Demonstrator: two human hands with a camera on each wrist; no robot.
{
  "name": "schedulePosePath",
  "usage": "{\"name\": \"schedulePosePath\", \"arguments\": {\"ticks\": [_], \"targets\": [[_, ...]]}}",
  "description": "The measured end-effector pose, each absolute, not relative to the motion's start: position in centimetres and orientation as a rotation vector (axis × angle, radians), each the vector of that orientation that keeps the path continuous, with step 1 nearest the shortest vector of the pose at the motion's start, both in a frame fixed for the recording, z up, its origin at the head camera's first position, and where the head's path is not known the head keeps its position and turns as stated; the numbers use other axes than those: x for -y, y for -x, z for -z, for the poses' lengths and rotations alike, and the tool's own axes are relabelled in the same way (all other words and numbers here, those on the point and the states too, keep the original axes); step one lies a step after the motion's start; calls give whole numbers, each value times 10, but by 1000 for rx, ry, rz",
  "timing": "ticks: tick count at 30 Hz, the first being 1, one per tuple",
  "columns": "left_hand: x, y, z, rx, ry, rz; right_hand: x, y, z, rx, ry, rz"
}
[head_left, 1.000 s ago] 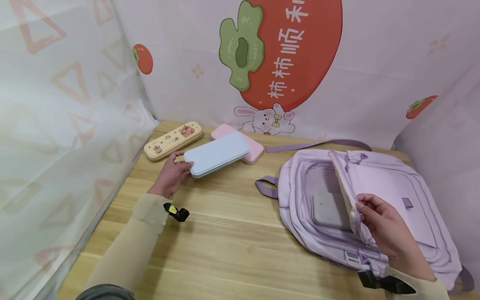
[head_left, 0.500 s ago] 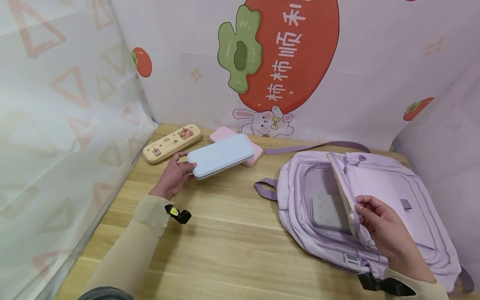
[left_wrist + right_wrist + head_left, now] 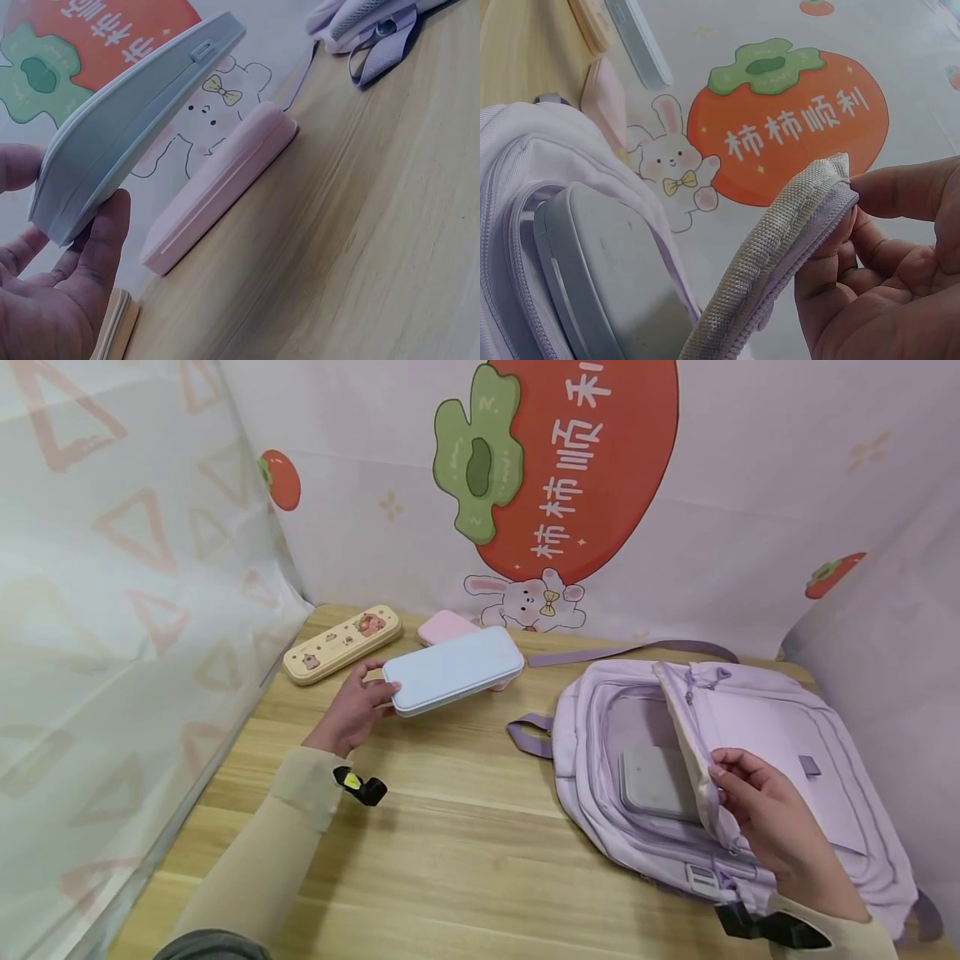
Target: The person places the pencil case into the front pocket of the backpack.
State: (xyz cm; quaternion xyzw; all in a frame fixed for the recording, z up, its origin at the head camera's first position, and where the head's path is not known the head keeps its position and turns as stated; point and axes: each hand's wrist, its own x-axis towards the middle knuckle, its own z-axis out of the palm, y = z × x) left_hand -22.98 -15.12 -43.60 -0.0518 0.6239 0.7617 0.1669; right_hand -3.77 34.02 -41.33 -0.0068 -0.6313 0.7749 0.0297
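Note:
My left hand [image 3: 354, 706] pinches the near left end of a light blue case [image 3: 453, 670], which is raised above the table and partly covers a pink case [image 3: 447, 626]. In the left wrist view, thumb and fingers grip the blue case [image 3: 135, 112] at one end, with the pink case [image 3: 225, 184] below it. My right hand [image 3: 776, 818] pinches the zippered edge of the flap of a lilac backpack [image 3: 780, 727], holding it up. A grey case [image 3: 656, 782] lies inside the open compartment, partly hidden by the flap.
A cream case with cartoon prints [image 3: 343, 645] lies at the table's back left. One purple strap [image 3: 600, 655] stretches behind the backpack, and a short loop [image 3: 531, 743] sticks out at its left. Printed cloth walls border the wooden table [image 3: 450, 860].
My left hand has carried the blue case slightly to the right, so it covers more of the pink case. The right hand keeps its hold on the flap, nearly unmoved.

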Motion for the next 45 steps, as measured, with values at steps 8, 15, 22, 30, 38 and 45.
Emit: {"name": "schedulePosePath", "arguments": {"ticks": [8, 15, 22, 30, 38, 45], "targets": [[146, 231, 439, -1759, 108, -2162, -341, 38, 413, 1960, 12, -2379], [139, 230, 440, -1745, 114, -2171, -340, 37, 412, 1966, 16, -2378], [133, 231, 439, -1735, 103, -2169, -340, 38, 414, 1973, 25, -2371], [125, 232, 441, -1715, 58, -2168, -341, 37, 414, 1966, 20, -2377], [118, 232, 443, -1700, 49, -2162, -341, 37, 414, 1946, 5, -2390], [105, 232, 443, -1694, 47, -2156, -341, 36, 415, 1921, -1, -2403]]}}
